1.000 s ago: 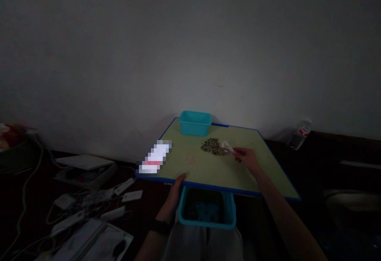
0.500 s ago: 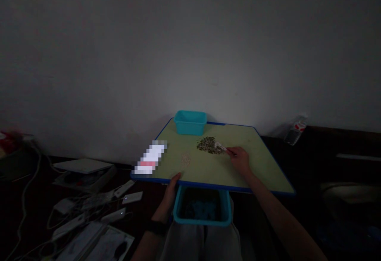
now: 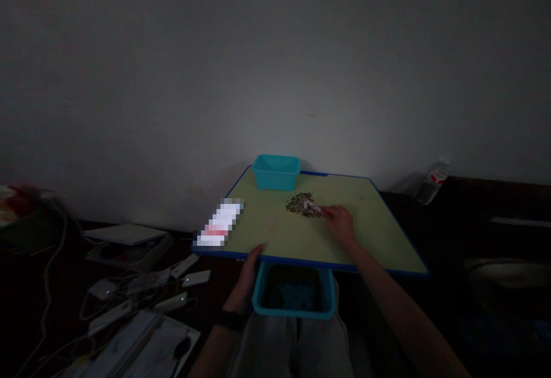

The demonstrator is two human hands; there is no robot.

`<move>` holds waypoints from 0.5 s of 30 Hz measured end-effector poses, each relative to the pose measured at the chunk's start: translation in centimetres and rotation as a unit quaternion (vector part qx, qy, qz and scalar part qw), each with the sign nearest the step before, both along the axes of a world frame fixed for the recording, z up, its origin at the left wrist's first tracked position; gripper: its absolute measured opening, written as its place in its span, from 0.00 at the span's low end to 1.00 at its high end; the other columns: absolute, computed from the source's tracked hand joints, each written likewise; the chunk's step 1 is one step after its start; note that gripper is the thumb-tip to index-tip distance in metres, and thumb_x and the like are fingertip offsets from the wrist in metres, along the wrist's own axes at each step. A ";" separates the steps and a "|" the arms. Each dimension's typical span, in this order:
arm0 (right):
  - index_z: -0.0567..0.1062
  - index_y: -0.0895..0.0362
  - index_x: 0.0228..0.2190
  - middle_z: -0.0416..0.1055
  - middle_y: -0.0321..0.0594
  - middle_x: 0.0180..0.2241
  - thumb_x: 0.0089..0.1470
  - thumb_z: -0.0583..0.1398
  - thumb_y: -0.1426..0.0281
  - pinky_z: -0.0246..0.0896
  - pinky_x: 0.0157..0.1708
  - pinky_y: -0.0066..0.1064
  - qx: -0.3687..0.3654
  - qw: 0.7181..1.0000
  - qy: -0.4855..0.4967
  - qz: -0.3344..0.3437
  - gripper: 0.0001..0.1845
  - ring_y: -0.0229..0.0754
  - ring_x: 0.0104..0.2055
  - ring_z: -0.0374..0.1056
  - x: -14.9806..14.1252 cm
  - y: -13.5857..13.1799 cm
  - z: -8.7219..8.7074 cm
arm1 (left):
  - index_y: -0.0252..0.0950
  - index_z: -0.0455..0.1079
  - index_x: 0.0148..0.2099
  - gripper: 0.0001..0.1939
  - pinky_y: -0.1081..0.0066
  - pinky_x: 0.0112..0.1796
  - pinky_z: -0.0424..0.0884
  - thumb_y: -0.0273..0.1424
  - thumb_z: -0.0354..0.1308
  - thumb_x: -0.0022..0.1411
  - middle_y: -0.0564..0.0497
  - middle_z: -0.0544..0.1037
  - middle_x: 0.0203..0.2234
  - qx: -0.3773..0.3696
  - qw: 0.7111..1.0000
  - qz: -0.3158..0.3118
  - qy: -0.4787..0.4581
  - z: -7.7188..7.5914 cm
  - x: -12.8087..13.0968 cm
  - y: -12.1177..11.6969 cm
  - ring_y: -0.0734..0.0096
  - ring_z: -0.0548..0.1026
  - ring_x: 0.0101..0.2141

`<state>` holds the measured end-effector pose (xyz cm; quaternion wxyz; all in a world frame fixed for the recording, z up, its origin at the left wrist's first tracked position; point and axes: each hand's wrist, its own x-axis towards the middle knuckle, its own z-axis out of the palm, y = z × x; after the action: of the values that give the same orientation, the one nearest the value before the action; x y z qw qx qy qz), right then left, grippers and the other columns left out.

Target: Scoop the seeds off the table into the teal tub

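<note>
A pale green board (image 3: 327, 240) with a blue rim lies across in front of me. My left hand (image 3: 252, 260) grips its near edge, thumb on top and the other fingers hidden beneath. On the board is a spread pile of small dark and pale grains (image 3: 297, 203). My right hand (image 3: 341, 222) is closed around a small red-handled tool with a pale head (image 3: 313, 208); blur hides its exact kind. The tool's head rests in the right side of the pile. A small patch of pale bits (image 3: 270, 227) lies nearer my left hand.
One turquoise bin (image 3: 276, 180) stands at the board's far edge, and another turquoise bin (image 3: 295, 312) sits on my lap under the near edge. A pixelated bright rectangle (image 3: 219, 224) lies at the left. Cables and chargers (image 3: 172, 302) clutter the dark floor. A bottle (image 3: 431, 185) leans rightward.
My right hand has moved slightly left, pushing the tool's head further into the pile. My left hand stays on the board's edge. The whole view has shifted a little.
</note>
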<state>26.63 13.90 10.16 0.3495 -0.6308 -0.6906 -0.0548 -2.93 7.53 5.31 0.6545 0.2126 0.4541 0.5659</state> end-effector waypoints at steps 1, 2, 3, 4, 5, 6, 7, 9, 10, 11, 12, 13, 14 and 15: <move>0.84 0.55 0.43 0.82 0.45 0.41 0.63 0.58 0.69 0.64 0.48 0.36 -0.004 1.000 -0.003 -0.002 0.15 0.47 0.41 0.76 0.0 0.0 0.0 | 0.36 0.76 0.52 0.17 0.57 0.62 0.67 0.36 0.61 0.64 0.46 0.83 0.50 0.004 1.000 -0.005 -0.005 -0.1 0.0 0.0 0.56 0.77 0.55; 0.84 0.55 0.44 0.82 0.45 0.41 0.63 0.58 0.69 0.64 0.47 0.36 -0.009 1.000 -0.006 -0.006 0.15 0.47 0.41 0.75 0.0 0.0 0.1 | 0.35 0.77 0.51 0.16 0.56 0.61 0.68 0.36 0.61 0.64 0.46 0.84 0.49 0.005 1.000 -0.008 -0.010 -0.1 0.0 0.1 0.56 0.78 0.54; 0.84 0.54 0.44 0.82 0.45 0.41 0.63 0.58 0.69 0.64 0.47 0.35 -0.014 1.000 -0.009 -0.009 0.15 0.47 0.41 0.75 0.0 -0.1 0.1 | 0.35 0.77 0.51 0.16 0.56 0.61 0.68 0.36 0.61 0.64 0.46 0.84 0.47 0.005 1.000 -0.011 -0.014 -0.2 0.0 0.1 0.55 0.79 0.53; 0.84 0.54 0.44 0.82 0.44 0.40 0.63 0.58 0.69 0.64 0.47 0.35 -0.018 1.000 -0.011 -0.011 0.15 0.47 0.41 0.75 -0.1 -0.1 0.1 | 0.35 0.78 0.50 0.15 0.55 0.61 0.68 0.36 0.61 0.64 0.46 0.85 0.46 0.002 1.000 -0.013 -0.014 -0.2 0.0 0.2 0.55 0.79 0.52; 0.84 0.54 0.44 0.82 0.44 0.40 0.63 0.58 0.69 0.64 0.47 0.35 -0.021 1.000 -0.013 -0.010 0.15 0.47 0.41 0.75 -0.1 -0.1 0.1 | 0.34 0.78 0.49 0.15 0.55 0.61 0.67 0.36 0.61 0.64 0.46 0.85 0.44 0.001 1.000 -0.011 -0.012 -0.3 0.0 0.2 0.55 0.79 0.52; 0.84 0.54 0.44 0.82 0.44 0.40 0.63 0.58 0.69 0.64 0.47 0.34 -0.022 1.000 -0.014 -0.009 0.15 0.46 0.41 0.75 -0.1 -0.1 0.1 | 0.34 0.78 0.49 0.15 0.56 0.62 0.67 0.36 0.62 0.63 0.46 0.86 0.44 0.001 1.000 -0.009 -0.008 -0.3 -0.1 0.2 0.55 0.79 0.52; 0.84 0.54 0.44 0.82 0.44 0.40 0.63 0.58 0.69 0.64 0.47 0.34 -0.021 1.000 -0.012 -0.008 0.14 0.46 0.41 0.75 -0.1 -0.1 0.1 | 0.34 0.78 0.48 0.15 0.56 0.62 0.66 0.36 0.62 0.63 0.46 0.86 0.43 0.002 1.000 -0.007 -0.004 -0.4 -0.1 0.3 0.55 0.79 0.52; 0.84 0.54 0.43 0.82 0.45 0.41 0.63 0.59 0.69 0.64 0.47 0.34 -0.018 1.000 -0.007 -0.004 0.14 0.46 0.41 0.75 -0.1 -0.1 0.2 | 0.34 0.78 0.49 0.15 0.56 0.62 0.67 0.36 0.62 0.63 0.46 0.85 0.45 0.004 1.000 -0.003 0.001 -0.9 -0.2 0.5 0.55 0.79 0.52; 0.84 0.54 0.43 0.82 0.45 0.41 0.63 0.58 0.69 0.64 0.47 0.34 -0.018 1.000 -0.004 -0.003 0.14 0.46 0.42 0.75 -0.1 -0.2 0.2 | 0.35 0.78 0.50 0.15 0.56 0.61 0.67 0.36 0.62 0.63 0.46 0.85 0.47 0.008 1.000 -0.001 0.000 -1.2 -0.3 0.6 0.55 0.79 0.53; 0.84 0.54 0.43 0.82 0.44 0.41 0.63 0.58 0.69 0.64 0.47 0.34 -0.019 1.000 -0.003 -0.001 0.14 0.46 0.42 0.75 -0.1 -0.2 0.2 | 0.35 0.77 0.51 0.16 0.56 0.61 0.67 0.37 0.62 0.63 0.46 0.84 0.49 0.013 1.000 -0.002 -0.004 -1.6 -0.3 0.7 0.55 0.78 0.54; 0.84 0.54 0.44 0.82 0.44 0.42 0.63 0.58 0.68 0.64 0.48 0.34 -0.021 1.000 -0.004 0.001 0.14 0.46 0.43 0.75 -0.1 -0.2 0.2 | 0.36 0.76 0.52 0.18 0.57 0.62 0.67 0.38 0.63 0.63 0.46 0.83 0.51 0.018 1.000 -0.005 -0.010 -2.0 -0.4 0.9 0.55 0.77 0.55; 0.84 0.54 0.44 0.82 0.44 0.42 0.63 0.58 0.68 0.64 0.48 0.34 -0.023 1.000 -0.006 0.004 0.14 0.47 0.43 0.75 -0.1 -0.2 0.3 | 0.36 0.75 0.53 0.19 0.57 0.62 0.66 0.39 0.63 0.62 0.46 0.81 0.53 0.021 1.000 -0.009 -0.017 -2.4 -0.4 1.0 0.56 0.77 0.56; 0.84 0.54 0.43 0.82 0.44 0.42 0.63 0.59 0.68 0.64 0.48 0.34 -0.024 1.000 -0.009 0.005 0.14 0.47 0.43 0.75 -0.1 -0.2 0.3 | 0.36 0.75 0.54 0.20 0.57 0.62 0.66 0.39 0.63 0.62 0.46 0.80 0.55 0.022 0.999 -0.013 -0.023 -2.7 -0.5 1.1 0.56 0.76 0.57; 0.84 0.54 0.43 0.82 0.45 0.41 0.63 0.59 0.68 0.64 0.48 0.34 -0.024 1.000 -0.012 0.004 0.14 0.47 0.42 0.75 -0.1 -0.2 0.3 | 0.36 0.74 0.54 0.21 0.58 0.62 0.66 0.40 0.63 0.62 0.46 0.80 0.56 0.022 0.999 -0.017 -0.027 -2.9 -0.5 1.1 0.57 0.76 0.57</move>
<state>26.53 13.69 10.42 0.3263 -0.6359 -0.6980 -0.0441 -3.44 8.63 2.41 0.6710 0.2191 0.4203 0.5702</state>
